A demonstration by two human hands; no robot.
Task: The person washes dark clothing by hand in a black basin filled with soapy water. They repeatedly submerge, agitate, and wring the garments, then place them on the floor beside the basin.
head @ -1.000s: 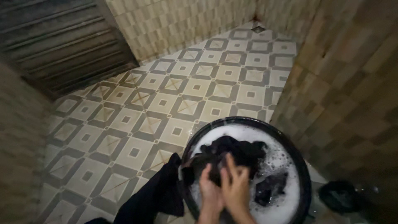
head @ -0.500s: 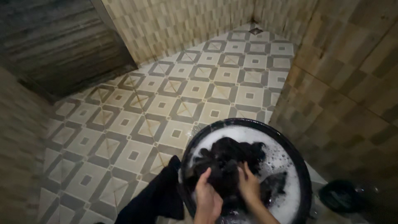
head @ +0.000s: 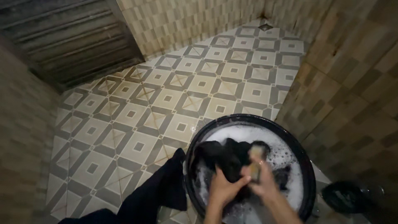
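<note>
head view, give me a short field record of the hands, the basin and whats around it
setting: patterned tile floor, tiled walls
basin: round, black, holds soapy water
left hand: gripping the dark wet garment in the basin
right hand: holding a pale block, maybe soap or a brush, against the garment
beside basin: dark cloth hanging over the left rim; small dark container at right

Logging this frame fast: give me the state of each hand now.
Left hand: closed, gripping the dark wet cloth in the soapy basin.
Right hand: closed around a pale scrub brush over the cloth.
</note>
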